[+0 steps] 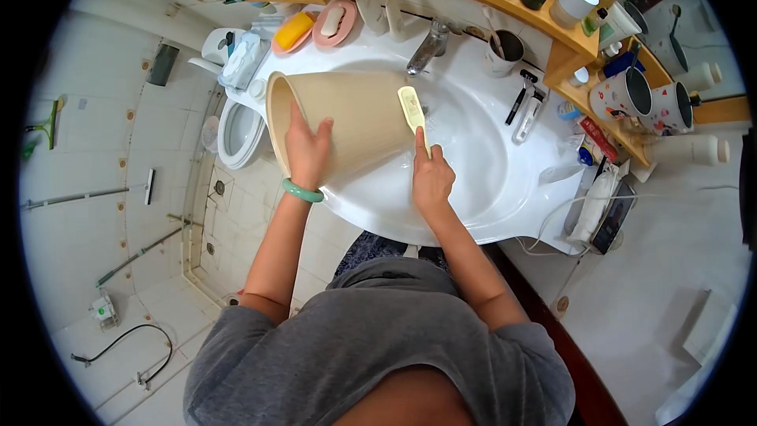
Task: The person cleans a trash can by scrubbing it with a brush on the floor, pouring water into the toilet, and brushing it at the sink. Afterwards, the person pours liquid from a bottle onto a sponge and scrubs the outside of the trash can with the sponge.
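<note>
Beige bin (351, 114) lies on its side over the left part of the white basin (481, 138), mouth facing left, base end toward the tap (428, 49). Left hand (307, 148) holds it by the near side at the rim, thumb spread from fingers; can't tell if any fingers go inside. Rim grip probably steadies it, since the mouth end overhangs the counter's left edge. Right hand (433, 180) is closed on the handle of a pale yellow brush (411, 105), index finger laid along it, likely for control. Brush head overlaps the base end; bristles hidden, contact unclear. Basin under that end would probably catch drips. Soap dishes (335, 26) sit far left, razor (521, 97) on the right ledge, both apart from the bin.
</note>
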Demonstrator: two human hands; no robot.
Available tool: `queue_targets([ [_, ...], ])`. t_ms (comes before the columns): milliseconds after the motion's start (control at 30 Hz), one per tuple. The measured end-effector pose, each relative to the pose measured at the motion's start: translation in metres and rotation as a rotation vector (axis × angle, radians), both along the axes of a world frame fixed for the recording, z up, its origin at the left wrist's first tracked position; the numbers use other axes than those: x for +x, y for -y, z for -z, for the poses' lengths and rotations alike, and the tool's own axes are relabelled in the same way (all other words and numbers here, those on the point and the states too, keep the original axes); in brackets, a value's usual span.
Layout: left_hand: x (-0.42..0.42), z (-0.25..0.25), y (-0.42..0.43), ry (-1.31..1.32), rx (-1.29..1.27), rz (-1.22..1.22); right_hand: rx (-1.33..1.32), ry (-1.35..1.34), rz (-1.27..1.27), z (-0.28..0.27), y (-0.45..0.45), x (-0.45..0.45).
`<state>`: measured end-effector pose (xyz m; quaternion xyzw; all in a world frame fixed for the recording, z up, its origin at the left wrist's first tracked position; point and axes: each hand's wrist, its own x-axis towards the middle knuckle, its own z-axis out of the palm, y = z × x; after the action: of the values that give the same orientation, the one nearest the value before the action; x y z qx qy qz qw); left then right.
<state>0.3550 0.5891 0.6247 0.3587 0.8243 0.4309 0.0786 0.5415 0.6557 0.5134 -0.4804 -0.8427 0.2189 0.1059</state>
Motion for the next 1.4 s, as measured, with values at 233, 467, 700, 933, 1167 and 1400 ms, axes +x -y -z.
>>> queue_targets([
  [233,0.002,0.004,0.0,-0.01,-0.017,-0.014,0.18,-0.238,-0.062,-0.008,0.026,-0.011],
  [467,0.009,-0.014,0.01,-0.078,-0.244,-0.08,-0.526,-0.546,0.117,0.06,-0.054,0.001],
  [700,-0.028,0.0,0.025,-0.085,-0.005,-0.054,-1.276,-0.839,0.345,0.03,-0.091,-0.025],
  [933,-0.061,0.012,0.0,0.108,-0.046,-0.15,-0.454,-0.614,0.235,0.006,-0.016,0.019],
  [1167,-0.086,0.01,-0.032,0.318,-0.048,-0.226,-0.077,-0.396,0.118,0.032,0.002,0.022],
  [1400,-0.123,0.037,-0.042,0.284,-0.202,-0.299,-0.038,-0.415,0.147,0.04,-0.026,-0.021],
])
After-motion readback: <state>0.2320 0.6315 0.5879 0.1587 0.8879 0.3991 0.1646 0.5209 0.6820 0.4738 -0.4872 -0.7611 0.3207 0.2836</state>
